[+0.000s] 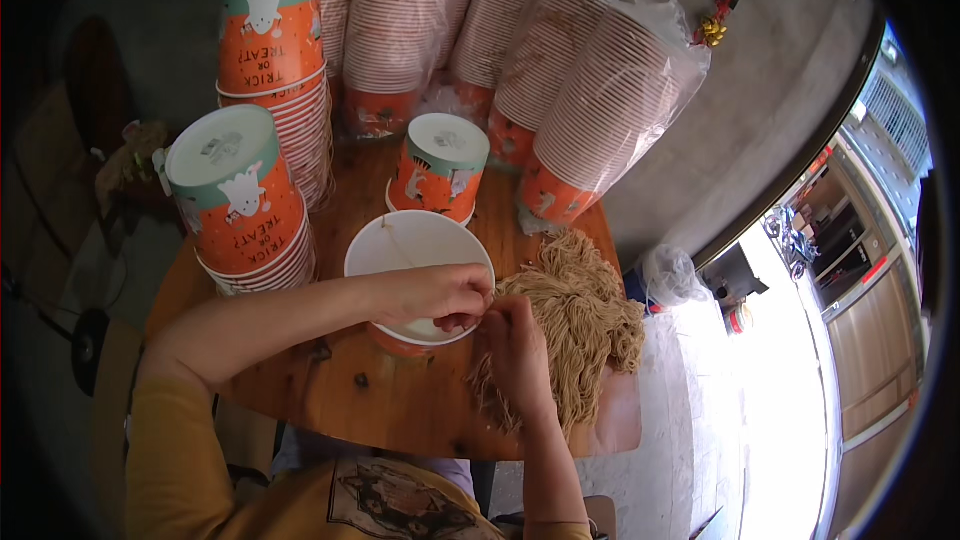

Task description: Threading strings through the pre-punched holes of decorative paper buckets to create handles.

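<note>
In front of me a paper bucket (362, 258) rests on the table with its white inside turned up. A thin tan cord (398, 242) runs from its far rim down inside, passing behind my left forearm. My left hand (442, 297) is closed over the bucket's near right rim, fingers curled in a pinch. Against it, my right hand (517, 338) is also closed, its thumb and fingers meeting my left fingertips. The cord appears pinched between them; its end is hidden by the fingers. To the right lies a loose heap of tan cords (580, 315), beside my right hand.
Upside-down orange buckets stand in a near left stack (240, 200) and a taller stack (275, 50) behind. Another upturned bucket (440, 165) stands beyond the open one. Plastic-wrapped stacks (610, 100) line the wall. The wooden table (380, 405) ends near my lap.
</note>
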{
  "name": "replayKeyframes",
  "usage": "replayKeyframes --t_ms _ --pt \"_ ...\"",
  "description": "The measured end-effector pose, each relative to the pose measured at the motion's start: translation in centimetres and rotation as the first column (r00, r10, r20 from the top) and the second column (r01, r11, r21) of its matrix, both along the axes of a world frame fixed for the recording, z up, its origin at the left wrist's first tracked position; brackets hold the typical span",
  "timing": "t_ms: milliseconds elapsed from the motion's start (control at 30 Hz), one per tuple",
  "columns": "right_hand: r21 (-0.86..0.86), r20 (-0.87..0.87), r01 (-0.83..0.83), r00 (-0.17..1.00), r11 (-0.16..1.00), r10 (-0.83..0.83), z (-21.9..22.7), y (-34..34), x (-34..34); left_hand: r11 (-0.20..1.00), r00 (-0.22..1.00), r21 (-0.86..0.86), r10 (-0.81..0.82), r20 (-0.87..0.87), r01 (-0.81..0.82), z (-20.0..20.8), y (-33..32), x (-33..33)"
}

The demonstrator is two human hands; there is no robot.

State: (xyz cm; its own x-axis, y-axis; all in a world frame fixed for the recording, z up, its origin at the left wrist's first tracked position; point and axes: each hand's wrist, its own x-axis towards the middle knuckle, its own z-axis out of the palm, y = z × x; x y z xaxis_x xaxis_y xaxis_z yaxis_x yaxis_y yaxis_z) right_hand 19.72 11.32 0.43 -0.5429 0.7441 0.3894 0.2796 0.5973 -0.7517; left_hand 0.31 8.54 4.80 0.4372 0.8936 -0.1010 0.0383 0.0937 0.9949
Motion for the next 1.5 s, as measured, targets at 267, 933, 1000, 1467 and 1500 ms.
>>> replayKeyframes --t_ms 267,933,1000,1467,1500 --pt "0.183 0.026 0.056 0.998 0.982 -0.062 0.0 -0.5 -0.3 0.888 0.942 0.450 0.065 -0.329 0.096 -0.9 -0.2 -0.5" --pt "-0.119 -0.284 0.135 0.945 0.984 -0.164 0.5 -3.7 -1.1 0.900 0.955 -0.380 0.274 0.114 -0.213 1.0 -1.0 0.8" --pt "-0.415 -0.381 -0.017 0.911 0.909 -0.157 0.4 -3.0 0.5 0.951 0.960 -0.252 0.226 0.168 -0.180 0.2 -0.7 0.2" --pt "-0.580 -0.409 -0.218 0.911 0.785 -0.049 2.5 -1.3 0.8 0.768 0.806 0.625 0.454 -0.379 -0.138 0.2 -3.8 1.9" --pt "-0.581 -0.410 -0.220 0.911 0.784 -0.049 2.1 -1.3 0.6 0.862 0.850 0.464 0.392 -0.352 -0.205 0.7 -3.7 1.6"
